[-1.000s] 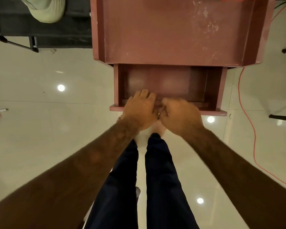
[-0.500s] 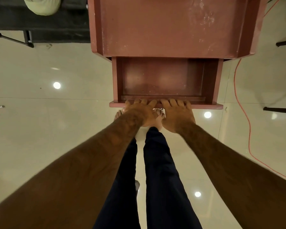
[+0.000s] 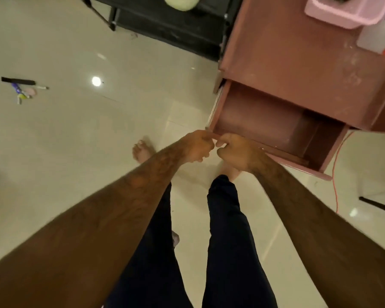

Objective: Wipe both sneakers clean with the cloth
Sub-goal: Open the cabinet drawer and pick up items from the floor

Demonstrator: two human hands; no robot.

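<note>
Glossy pale floor tiles (image 3: 76, 141) carry scattered pens (image 3: 25, 90) at left. Blurred, the left hand (image 3: 196, 145) and right hand (image 3: 238, 152) curl their fingers onto the front lip of the open drawer (image 3: 265, 121), hiding part of it. A pink tub (image 3: 347, 12) is cropped atop the reddish desk (image 3: 298, 63). Where the sneakers and cloth lie cannot be told.

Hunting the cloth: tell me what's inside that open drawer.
The drawer shows only bare reddish floor and walls. The left hand and right hand grip its front rim, covering that corner; its rear hides under the desk top.
</note>
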